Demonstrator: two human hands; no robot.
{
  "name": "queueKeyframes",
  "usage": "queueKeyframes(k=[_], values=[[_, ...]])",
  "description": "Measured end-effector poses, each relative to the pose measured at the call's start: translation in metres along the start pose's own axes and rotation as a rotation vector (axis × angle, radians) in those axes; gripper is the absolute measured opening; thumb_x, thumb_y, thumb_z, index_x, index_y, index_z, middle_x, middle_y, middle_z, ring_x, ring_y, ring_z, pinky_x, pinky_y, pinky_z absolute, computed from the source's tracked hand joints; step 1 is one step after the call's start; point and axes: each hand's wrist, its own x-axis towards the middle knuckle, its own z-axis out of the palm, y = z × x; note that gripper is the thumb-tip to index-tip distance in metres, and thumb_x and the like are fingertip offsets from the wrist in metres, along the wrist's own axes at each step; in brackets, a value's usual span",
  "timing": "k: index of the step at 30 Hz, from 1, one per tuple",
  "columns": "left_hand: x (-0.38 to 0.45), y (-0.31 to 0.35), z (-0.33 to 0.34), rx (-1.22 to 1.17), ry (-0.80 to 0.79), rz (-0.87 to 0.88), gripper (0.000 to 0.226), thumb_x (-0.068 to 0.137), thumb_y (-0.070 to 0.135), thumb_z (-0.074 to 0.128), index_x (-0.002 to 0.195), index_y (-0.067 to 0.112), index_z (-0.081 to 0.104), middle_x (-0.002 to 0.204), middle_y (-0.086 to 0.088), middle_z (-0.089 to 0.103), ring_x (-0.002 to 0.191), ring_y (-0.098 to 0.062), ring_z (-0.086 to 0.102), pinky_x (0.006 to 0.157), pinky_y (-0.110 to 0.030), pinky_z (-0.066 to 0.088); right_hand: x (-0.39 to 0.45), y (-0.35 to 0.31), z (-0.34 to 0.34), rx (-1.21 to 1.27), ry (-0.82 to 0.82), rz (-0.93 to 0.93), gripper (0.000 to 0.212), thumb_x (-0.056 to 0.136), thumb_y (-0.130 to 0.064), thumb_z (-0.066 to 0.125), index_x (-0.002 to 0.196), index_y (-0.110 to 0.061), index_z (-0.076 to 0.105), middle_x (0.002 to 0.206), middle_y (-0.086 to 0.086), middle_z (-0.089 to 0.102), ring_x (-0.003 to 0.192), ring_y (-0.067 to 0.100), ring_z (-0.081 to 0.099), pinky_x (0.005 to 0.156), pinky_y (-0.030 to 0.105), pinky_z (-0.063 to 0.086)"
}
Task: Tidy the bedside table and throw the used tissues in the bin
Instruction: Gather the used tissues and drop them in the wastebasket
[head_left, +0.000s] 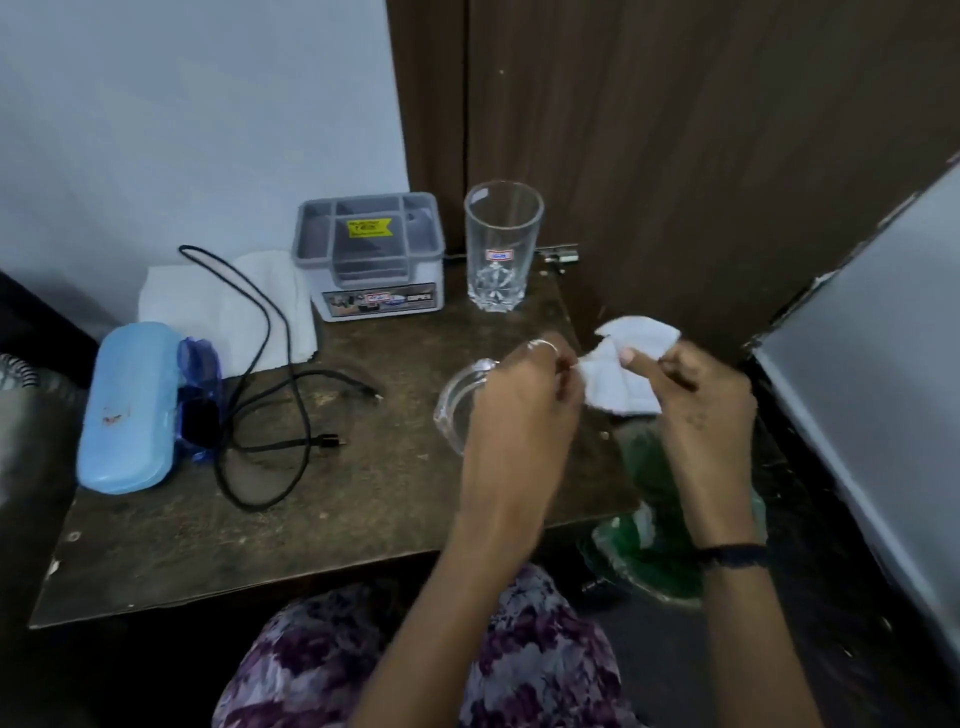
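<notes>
A white used tissue (626, 366) hangs between both hands past the right edge of the dark bedside table (332, 525). My right hand (696, 400) grips its right side with thumb and fingers. My left hand (524, 400) pinches its left corner. Below the tissue stands a bin lined with a green bag (660, 525), with white paper inside. Another white tissue (218, 306) lies flat at the table's back left, under a black cable (270, 395).
On the table are a tall empty glass (503, 247), a grey organiser box (371, 254), a light blue case (130, 408), a blue wrapper (200, 395) and a clear glass dish (460, 405) partly behind my left hand. A brown wardrobe stands behind, a grey panel at right.
</notes>
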Motion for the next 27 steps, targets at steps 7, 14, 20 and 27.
queueKeyframes(k=[7,14,20,27], values=[[-0.040,0.034,0.139,0.154,-0.440,0.014,0.023,0.097,0.011,0.041,0.110,0.004,0.059,0.112,-0.015,0.062,0.095,-0.030,0.064,0.074,-0.037,0.048,-0.019,0.122,-0.063,-0.117,0.130,0.218,0.027,0.087,-0.022,0.063,0.065,-0.005,0.061,0.062,0.006,0.057,0.060,0.018,0.050,0.060,0.029,0.038],[-0.061,-0.008,0.245,-0.088,-0.577,-0.312,0.022,0.094,0.010,0.046,0.104,0.003,0.064,0.110,-0.015,0.066,0.093,-0.022,0.062,0.067,-0.018,0.045,-0.017,0.215,-0.069,-0.100,0.052,0.482,0.032,0.089,-0.014,0.061,0.062,0.002,0.055,0.060,0.014,0.053,0.055,0.019,0.046,0.045,0.012,0.036],[-0.049,-0.053,0.273,0.025,-0.865,-0.288,0.056,0.089,0.004,0.053,0.142,0.008,0.035,0.147,-0.014,0.038,0.136,-0.028,0.037,0.109,-0.032,0.032,-0.004,0.265,-0.055,-0.081,-0.202,0.773,0.024,0.092,0.000,0.048,0.113,0.007,0.056,0.111,0.029,0.062,0.065,0.019,0.057,0.053,0.017,0.054],[-0.051,-0.051,0.276,0.053,-0.843,-0.340,0.039,0.092,0.011,0.051,0.131,0.008,0.045,0.135,-0.015,0.050,0.124,-0.032,0.048,0.098,-0.038,0.042,-0.019,0.262,-0.046,-0.221,-0.114,0.679,0.030,0.090,0.000,0.053,0.119,0.004,0.059,0.115,0.022,0.064,0.066,0.012,0.053,0.040,-0.001,0.035]])
